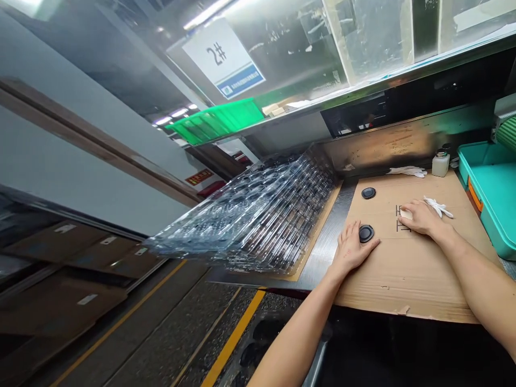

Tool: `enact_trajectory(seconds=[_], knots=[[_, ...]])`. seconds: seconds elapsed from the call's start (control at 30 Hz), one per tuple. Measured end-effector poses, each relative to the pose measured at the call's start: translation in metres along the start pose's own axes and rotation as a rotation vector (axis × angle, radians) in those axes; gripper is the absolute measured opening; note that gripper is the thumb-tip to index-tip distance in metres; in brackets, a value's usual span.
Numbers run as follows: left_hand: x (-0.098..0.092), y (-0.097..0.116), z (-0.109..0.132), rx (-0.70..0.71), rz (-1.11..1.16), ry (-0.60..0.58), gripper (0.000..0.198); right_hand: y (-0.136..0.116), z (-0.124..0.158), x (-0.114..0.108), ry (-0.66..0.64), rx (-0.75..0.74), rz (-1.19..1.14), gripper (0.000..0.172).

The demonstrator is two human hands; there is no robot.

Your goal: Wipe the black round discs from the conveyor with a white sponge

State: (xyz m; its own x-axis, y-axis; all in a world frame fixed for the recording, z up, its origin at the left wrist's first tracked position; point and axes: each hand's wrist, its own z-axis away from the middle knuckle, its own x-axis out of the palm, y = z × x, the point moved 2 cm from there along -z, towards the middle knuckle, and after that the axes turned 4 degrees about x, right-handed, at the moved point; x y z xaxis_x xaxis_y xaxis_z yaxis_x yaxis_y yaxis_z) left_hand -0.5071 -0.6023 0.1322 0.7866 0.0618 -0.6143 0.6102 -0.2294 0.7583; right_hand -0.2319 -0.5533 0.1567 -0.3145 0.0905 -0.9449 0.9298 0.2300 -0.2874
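Note:
My left hand [351,249] lies on the cardboard sheet [387,269] with its thumb and fingers apart. A round black part like a cap [366,233], with a raised rim, sits in the gap between thumb and index finger. Whether the fingers touch it is hard to make out. A second black cap [368,193] rests farther back on the sheet. My right hand [423,217], low over printed characters, has its fingers closed on a small pale pad [406,214]; its exact kind is unclear. Just behind that hand is a crumpled white glove [438,207].
A tall stack of clear plastic trays [258,209] stands at the left. Toward the back are another white glove [407,171] and a small bottle [441,163]. A teal bin [497,226] borders the right side. Above hangs a ledge with a green basket [217,121].

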Motion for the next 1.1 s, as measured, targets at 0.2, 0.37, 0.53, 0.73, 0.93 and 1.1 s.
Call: enact_trajectory(seconds=[0.2,0.37,0.53,0.73,0.93,1.1], knots=[[0.000,-0.009,0.001,0.021,0.037,0.111,0.076,0.006,-0.003,0.004,0.028,-0.002,-0.019,0.040],[0.001,-0.012,0.003,0.111,-0.176,0.073,0.060,0.012,-0.006,0.012,0.058,-0.029,-0.042,0.041],[-0.002,-0.017,-0.006,0.204,-0.251,0.018,0.053,0.000,-0.006,0.021,0.197,-0.026,0.055,0.038],[-0.005,-0.023,-0.029,0.245,-0.302,0.003,0.046,-0.016,-0.014,0.024,0.188,-0.016,0.137,0.035],[-0.021,-0.039,-0.018,0.306,-0.260,-0.104,0.048,-0.020,-0.010,0.024,0.139,-0.001,0.074,0.031],[-0.047,-0.060,-0.014,0.376,-0.301,-0.203,0.059,-0.019,-0.007,0.029,0.125,-0.010,-0.002,0.032]])
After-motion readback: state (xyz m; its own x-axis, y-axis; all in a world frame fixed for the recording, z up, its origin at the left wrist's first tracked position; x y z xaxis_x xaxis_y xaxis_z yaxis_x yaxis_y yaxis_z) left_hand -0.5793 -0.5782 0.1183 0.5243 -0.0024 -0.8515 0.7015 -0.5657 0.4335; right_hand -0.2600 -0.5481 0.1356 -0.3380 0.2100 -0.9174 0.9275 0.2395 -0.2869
